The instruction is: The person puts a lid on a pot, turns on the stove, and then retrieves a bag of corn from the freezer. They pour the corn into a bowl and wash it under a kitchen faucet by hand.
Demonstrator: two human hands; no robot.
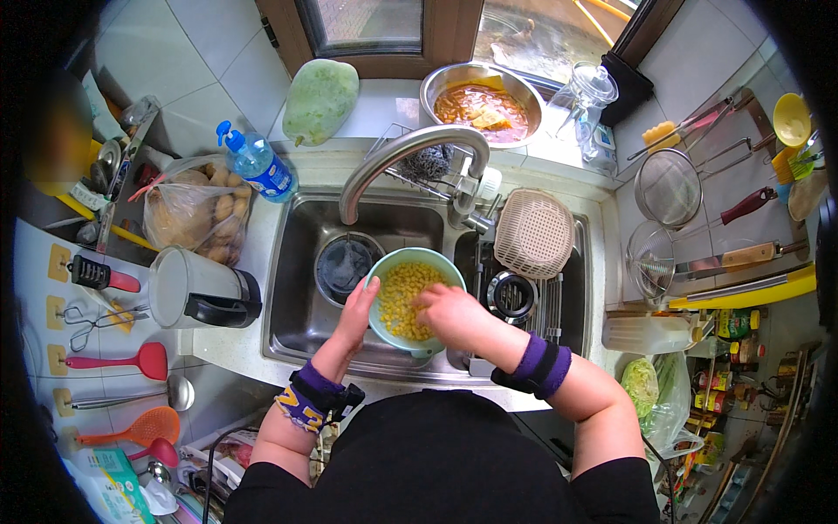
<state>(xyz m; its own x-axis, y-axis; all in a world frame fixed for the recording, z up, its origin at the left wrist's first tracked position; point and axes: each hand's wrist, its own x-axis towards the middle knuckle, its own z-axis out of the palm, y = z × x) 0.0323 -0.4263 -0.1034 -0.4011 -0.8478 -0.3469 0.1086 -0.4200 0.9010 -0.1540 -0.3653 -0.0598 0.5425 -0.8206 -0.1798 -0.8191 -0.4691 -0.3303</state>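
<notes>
A pale green bowl with yellow corn kernels is held over the double stainless steel sink. My left hand grips its left side, thumb up at the rim. Inside the bowl, the fingers of my right hand reach into the kernels. Those fingertips are blurred and partly hidden, so whether they pinch any corn is unclear. Behind the bowl, the curved faucet arches over the left basin, where a round drain strainer sits partly covered by the bowl.
A beige plastic basket rests over the right basin beside a drying rack. On the left stand a pitcher, a bag of potatoes and a blue soap bottle. The sill holds a wax gourd and a metal basin of red food.
</notes>
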